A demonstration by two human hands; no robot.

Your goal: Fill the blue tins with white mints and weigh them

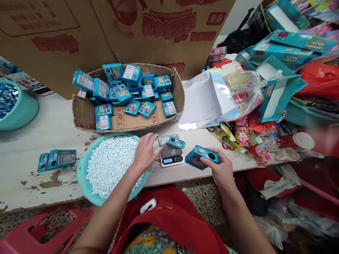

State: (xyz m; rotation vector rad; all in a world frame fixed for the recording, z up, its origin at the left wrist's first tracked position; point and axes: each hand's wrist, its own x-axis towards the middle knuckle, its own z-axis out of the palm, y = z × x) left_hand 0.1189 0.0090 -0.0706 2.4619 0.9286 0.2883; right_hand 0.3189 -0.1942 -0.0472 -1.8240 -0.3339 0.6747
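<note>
My right hand (221, 169) is closed around a blue candy box (197, 161) with a round dark hole in its narrow side; more than one box may be in the grip. My left hand (145, 151) hovers at the right rim of a turquoise basin (82, 165), thumb apart from the fingers, with nothing visible in it. White candy pieces (111, 165) fill the basin. Between my hands stands a small digital scale (172, 160), its display lit. One blue candy box (176, 142) with a similar hole rests on the scale's plate.
Behind the basin, a cut-down cardboard tray (127, 123) holds several blue candy boxes. More blue boxes (61, 158) lie at the left, near a turquoise bucket (23, 109) of shiny wrapped pieces. Large cartons (87, 46) stand behind. Packaging (272, 95) and cups (296, 141) clutter the right.
</note>
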